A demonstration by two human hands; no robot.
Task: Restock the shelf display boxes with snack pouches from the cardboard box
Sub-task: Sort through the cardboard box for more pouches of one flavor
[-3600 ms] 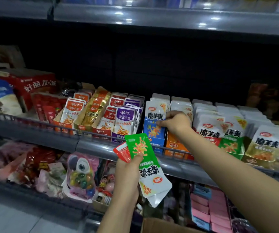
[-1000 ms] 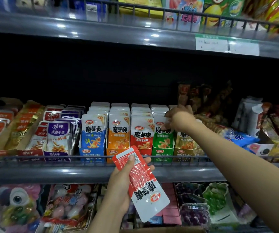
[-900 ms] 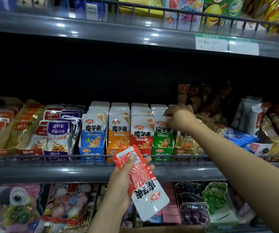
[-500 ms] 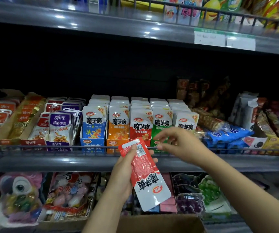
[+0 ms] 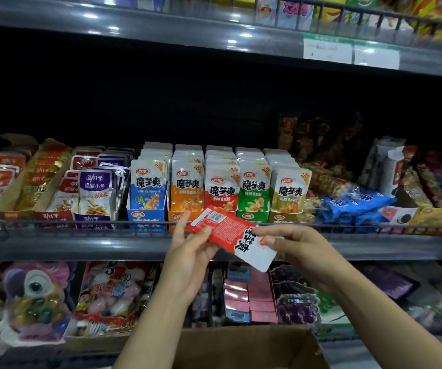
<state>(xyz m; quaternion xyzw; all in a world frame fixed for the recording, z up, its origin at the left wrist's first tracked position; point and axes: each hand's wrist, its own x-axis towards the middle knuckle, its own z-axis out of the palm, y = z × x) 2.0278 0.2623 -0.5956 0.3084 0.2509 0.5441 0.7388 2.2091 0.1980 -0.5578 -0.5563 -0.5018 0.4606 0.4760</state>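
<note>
A red and white snack pouch (image 5: 228, 231) hangs tilted in front of the shelf rail, back side toward me. My left hand (image 5: 190, 251) pinches its red end with thumb and fingers. My right hand (image 5: 291, 242) pinches its white end. Behind it, a row of display boxes stands on the middle shelf with pouches in blue (image 5: 148, 187), orange (image 5: 187, 186), red (image 5: 221, 187), green (image 5: 253, 190) and olive (image 5: 290, 191). The open cardboard box (image 5: 244, 347) sits at the bottom of the view below my arms.
A wire rail (image 5: 81, 223) runs along the front of the middle shelf. Purple and red fish snack pouches (image 5: 95, 190) fill boxes to the left. Blue packets (image 5: 353, 203) lie to the right. The lower shelf holds candy toys (image 5: 33, 299) and pink packs (image 5: 249, 296).
My right hand left the green and olive pouches on the shelf and came down to take hold of the white end of the red pouch. The pouch has tipped from upright toward level.
</note>
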